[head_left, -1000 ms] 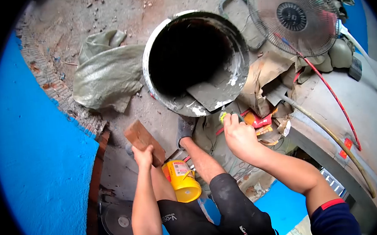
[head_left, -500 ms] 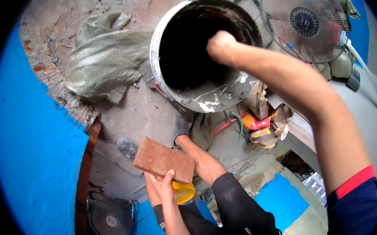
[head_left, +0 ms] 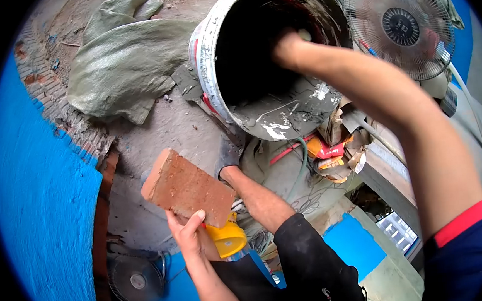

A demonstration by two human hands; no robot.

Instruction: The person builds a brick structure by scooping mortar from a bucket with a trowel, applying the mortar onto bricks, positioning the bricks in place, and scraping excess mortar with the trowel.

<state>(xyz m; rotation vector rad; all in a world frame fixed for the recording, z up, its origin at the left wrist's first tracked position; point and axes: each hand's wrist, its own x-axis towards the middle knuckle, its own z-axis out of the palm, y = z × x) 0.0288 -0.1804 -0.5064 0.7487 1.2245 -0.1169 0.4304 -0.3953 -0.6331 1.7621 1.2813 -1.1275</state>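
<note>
My left hand (head_left: 186, 232) grips a reddish-brown brick (head_left: 190, 188) near its lower edge, thumb on the broad face. The brick is tilted, held in the air over my legs. My right hand (head_left: 288, 46) reaches into a large mortar-smeared bucket (head_left: 275, 127) with a dark inside. Its fingers look closed, but they are blurred and in shadow. A pale rounded end (head_left: 304, 35) shows beside that hand; the rest of the thing is hidden. What lies at the bottom of the bucket cannot be seen.
A grey-green woven sack (head_left: 126, 66) lies left of the bucket. A fan (head_left: 401, 26) stands at the right, another fan (head_left: 135, 281) at the lower left. Torn paper bags (head_left: 330, 150), a green hose (head_left: 303, 163) and a yellow container (head_left: 227, 240) are near my legs. A blue wall (head_left: 44, 209) rises on the left.
My right hand has gone deeper into the bucket, and a pale rounded end now shows beside it. The brick in my left hand has shifted left and slightly up in view.
</note>
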